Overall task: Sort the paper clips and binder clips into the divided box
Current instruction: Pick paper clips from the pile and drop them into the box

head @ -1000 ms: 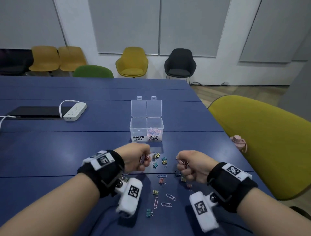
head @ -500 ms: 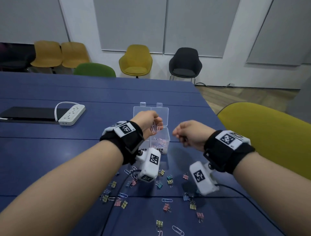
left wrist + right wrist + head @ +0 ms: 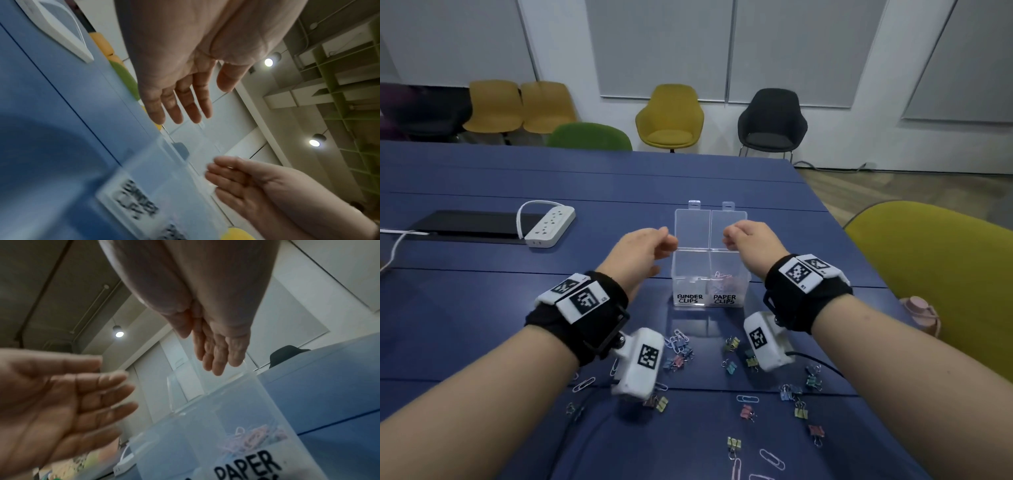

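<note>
A clear divided box (image 3: 681,274) stands mid-table, lid tipped back, labelled BINDER CLIPS on the left and PAPER CLIPS on the right. Pastel paper clips (image 3: 722,282) lie in the right compartment; the left one looks empty. My left hand (image 3: 666,245) hovers by the box's left rim, and my right hand (image 3: 732,238) hangs over the paper-clip side. In both wrist views the left hand's fingers (image 3: 180,104) and the right hand's fingers (image 3: 216,353) are straight and hold nothing. Loose binder clips (image 3: 731,344) and paper clips (image 3: 583,383) lie scattered on the blue table near me.
A white power strip (image 3: 549,228) and a flat black device (image 3: 469,224) lie at the left. A yellow-green chair (image 3: 945,274) and a pink item (image 3: 921,308) sit at the table's right edge. More chairs line the far wall.
Both hands rose from the scattered clips to the box holding clips. Now their fingers have spread and are empty, and the left hand has shifted to the box's left side.
</note>
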Available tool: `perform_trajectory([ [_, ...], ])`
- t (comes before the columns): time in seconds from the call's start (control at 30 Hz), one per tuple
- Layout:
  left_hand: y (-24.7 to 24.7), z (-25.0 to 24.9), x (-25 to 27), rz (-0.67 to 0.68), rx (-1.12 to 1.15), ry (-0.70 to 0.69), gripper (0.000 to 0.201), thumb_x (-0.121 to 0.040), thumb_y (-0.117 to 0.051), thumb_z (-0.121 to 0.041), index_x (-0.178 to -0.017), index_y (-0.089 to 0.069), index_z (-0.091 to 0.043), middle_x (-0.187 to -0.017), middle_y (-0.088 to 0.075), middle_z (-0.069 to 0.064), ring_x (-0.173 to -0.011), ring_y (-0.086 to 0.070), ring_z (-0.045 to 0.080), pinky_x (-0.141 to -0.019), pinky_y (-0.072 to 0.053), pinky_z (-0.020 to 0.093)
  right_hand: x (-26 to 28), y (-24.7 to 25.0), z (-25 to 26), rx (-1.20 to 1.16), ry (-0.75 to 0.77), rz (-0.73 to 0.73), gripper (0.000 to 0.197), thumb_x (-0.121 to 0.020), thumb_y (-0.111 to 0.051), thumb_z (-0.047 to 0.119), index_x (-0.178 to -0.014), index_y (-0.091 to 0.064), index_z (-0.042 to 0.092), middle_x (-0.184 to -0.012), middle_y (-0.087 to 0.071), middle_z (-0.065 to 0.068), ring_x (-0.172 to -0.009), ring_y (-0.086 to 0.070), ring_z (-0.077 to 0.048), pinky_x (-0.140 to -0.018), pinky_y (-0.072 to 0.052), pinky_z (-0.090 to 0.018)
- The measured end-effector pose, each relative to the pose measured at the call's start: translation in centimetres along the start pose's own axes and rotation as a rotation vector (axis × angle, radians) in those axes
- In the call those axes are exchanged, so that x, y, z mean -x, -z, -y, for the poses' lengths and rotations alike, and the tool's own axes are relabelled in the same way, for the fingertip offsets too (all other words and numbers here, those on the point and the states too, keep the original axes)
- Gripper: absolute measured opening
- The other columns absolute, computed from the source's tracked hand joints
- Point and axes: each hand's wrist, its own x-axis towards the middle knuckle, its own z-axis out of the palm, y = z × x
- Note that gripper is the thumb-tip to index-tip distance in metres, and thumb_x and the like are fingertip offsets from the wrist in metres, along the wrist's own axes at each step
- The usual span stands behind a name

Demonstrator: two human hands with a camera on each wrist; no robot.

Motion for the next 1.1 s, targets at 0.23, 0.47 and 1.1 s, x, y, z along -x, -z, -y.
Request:
perform_trajectory([
  [0.23, 6.4, 2.8, 3.1, 0.134, -0.621, 0.025, 0.009, -0.086, -0.065, -0.015, -0.078, -0.062, -0.017, -0.076, -0.061, -0.001, -0.071, -0.053, 0.013, -0.063, -0.045, 0.024, 6.3, -1.1, 2.4, 0.068, 0.209, -0.026, 0.024, -0.087, -0.045, 0.002, -0.085, -0.066, 0.014, -0.078, -0.067, 0.0, -0.079, -0.066, -0.019, -0.08, -0.051, -0.026],
  [0.47, 5.9, 4.1, 4.7, 0.294, -1.137, -0.014, 0.022, -0.079, -0.071, -0.022, -0.1, -0.065, -0.023, -0.096, -0.064, -0.007, -0.092, -0.061, 0.014, -0.082, -0.046, 0.023, 8.0, -6.7, 3.7, 0.818, 0.156, 0.537, 0.026, -0.094, -0.05, 0.02, -0.111, -0.064, 0.007, -0.114, -0.065, -0.013, -0.107, -0.06, -0.029, -0.086, -0.046, -0.031],
  [1.1, 1.7, 4.7, 2.1, 0.397, -1.545, 0.008, 0.023, -0.086, -0.063, -0.015, -0.105, -0.067, -0.004, -0.115, -0.068, 0.011, -0.106, -0.063, 0.029, -0.091, -0.052, 0.035, 7.4, -9.1, 2.0, 1.097, 0.153, 0.666, 0.013, -0.084, -0.062, 0.019, -0.085, -0.065, 0.006, -0.077, -0.061, -0.011, -0.074, -0.057, -0.03, -0.067, -0.049, -0.033],
])
